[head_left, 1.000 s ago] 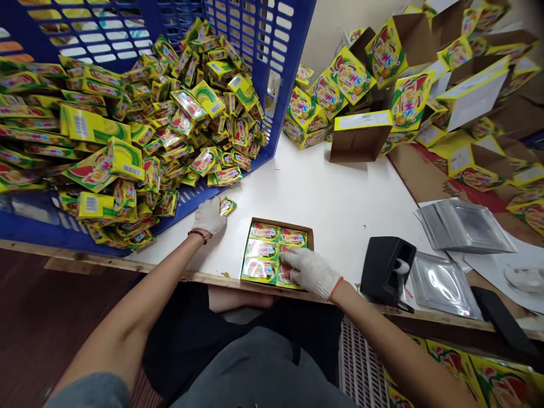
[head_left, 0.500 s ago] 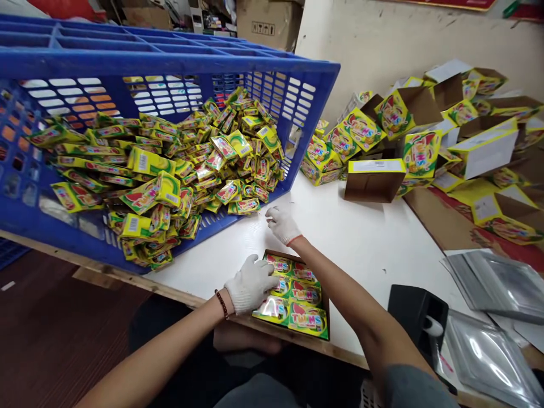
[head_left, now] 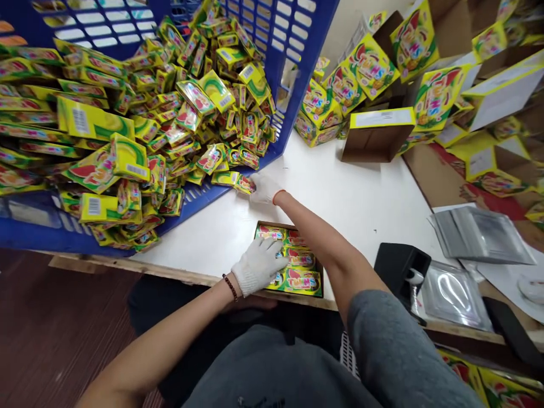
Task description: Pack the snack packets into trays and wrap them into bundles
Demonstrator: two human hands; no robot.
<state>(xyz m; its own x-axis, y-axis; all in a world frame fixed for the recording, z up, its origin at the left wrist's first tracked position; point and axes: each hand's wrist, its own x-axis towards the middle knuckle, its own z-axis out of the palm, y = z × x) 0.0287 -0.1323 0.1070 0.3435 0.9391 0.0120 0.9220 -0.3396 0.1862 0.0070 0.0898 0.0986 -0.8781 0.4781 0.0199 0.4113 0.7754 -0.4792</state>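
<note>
My left hand (head_left: 259, 265), in a white knit glove, lies with fingers outstretched on the small yellow-green TWINS packs (head_left: 301, 258) that fill an open carton (head_left: 319, 276). My right hand (head_left: 264, 188), also gloved, is at the lower lip of the blue crate (head_left: 212, 197). Its fingers are closed on a small TWINS pack (head_left: 245, 184); the fingertips are partly hidden. A heap of similar packs (head_left: 170, 113) fills the tipped crate to the left.
Empty TWINS cartons (head_left: 378, 136) are piled at the back right. A black tape dispenser (head_left: 402, 275) stands on the right, beside clear plastic sheets (head_left: 450, 294). A stack of clear plastic pieces (head_left: 484, 235) lies behind them. The wooden table edge (head_left: 178, 273) runs along my lap.
My right hand has reached left to the crate's lip and taken hold of a pack. My left hand stays on the filled carton. The view has tipped downward.
</note>
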